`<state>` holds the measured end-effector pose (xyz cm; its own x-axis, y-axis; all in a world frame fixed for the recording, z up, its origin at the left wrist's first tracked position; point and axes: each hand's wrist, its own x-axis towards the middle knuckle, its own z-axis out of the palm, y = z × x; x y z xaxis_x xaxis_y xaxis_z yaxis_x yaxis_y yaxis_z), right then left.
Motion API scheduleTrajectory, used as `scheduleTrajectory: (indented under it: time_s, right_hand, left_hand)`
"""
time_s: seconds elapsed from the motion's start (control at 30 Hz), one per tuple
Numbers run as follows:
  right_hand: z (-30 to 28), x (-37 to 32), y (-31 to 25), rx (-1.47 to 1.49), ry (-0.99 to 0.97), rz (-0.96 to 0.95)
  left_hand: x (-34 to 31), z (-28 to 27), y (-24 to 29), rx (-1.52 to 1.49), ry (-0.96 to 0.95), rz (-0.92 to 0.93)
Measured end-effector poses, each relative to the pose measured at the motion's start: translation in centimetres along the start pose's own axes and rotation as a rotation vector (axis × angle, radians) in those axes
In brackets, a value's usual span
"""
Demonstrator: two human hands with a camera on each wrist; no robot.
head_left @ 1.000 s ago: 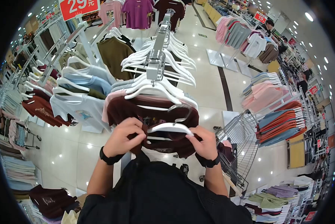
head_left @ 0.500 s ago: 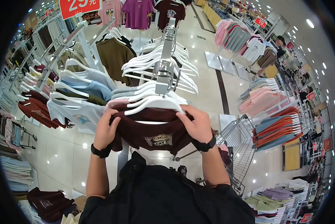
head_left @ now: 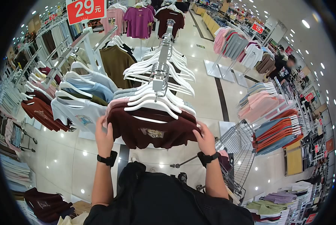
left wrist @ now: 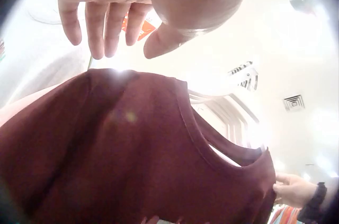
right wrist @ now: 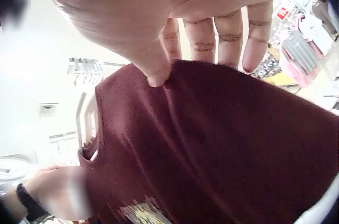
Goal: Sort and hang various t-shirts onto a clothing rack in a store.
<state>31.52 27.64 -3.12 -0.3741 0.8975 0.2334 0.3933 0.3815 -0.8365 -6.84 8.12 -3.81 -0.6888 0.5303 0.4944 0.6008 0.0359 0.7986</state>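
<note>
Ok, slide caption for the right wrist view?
Right hand pinches a maroon shirt at the shoulder, its chest print cut off below.

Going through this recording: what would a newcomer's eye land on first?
Probably the maroon shirt hanging at the near end of the metal rail, one shoulder pinched by the right hand and the left hand open near the other. Next, perhaps, the red 29 sale sign at the head view's upper left.

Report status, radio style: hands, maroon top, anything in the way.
Left hand just off maroon top; right hand pinching its upper edge. Top hanging at rail's near end. Nothing visibly blocking.
</note>
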Motion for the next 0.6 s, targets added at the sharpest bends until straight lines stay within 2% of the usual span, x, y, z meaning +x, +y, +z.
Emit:
scheduleTrajectory:
  time_s: [0.03,0.1,0.17,0.2,0.3,0.37,0.47,0.5,0.6]
  right_hand:
    - [-0.7,-1.3,1.5,-0.032,0.008,0.064]
    - [-1.8,-4.3,6.8,-0.191,-0.035,0.110]
    - [-2.2,-7.6,9.2,-0.098,-0.015,0.197]
    - [-2.7,-9.1,7.9,-0.122,-0.024,0.257]
    - [-2.1,-12.8,7.6,-0.089,-0.035,0.314]
    - [-1.0,-14.8,7.1,-0.116,-0.040,0.326]
    - [0.3,-16.9,3.8,-0.238,-0.223,0.291]
    - [0.8,-17.4,3.2,-0.238,-0.213,0.307]
    - [1.6,-20.1,2.7,-0.098,-0.354,0.295]
  left_hand:
    - [-0.9,-0.5,-0.1,-0.001,-0.001,0.004]
    - [-3.0,-1.5,-0.2,0.009,-0.136,-0.147]
    - [-5.3,-1.4,-2.2,-0.097,-0.211,-0.124]
    - [-6.2,-1.8,-1.5,-0.080,-0.299,-0.190]
    - [-8.5,-1.7,-0.8,-0.091,-0.500,-0.110]
    - [-9.2,-1.2,0.2,-0.135,-0.588,-0.121]
    - [-10.5,-1.1,1.9,-0.159,-0.723,-0.112]
    - [-11.0,-1.1,2.3,-0.142,-0.769,-0.087]
    - [-13.1,-1.0,1.9,-0.120,-0.822,-0.054]
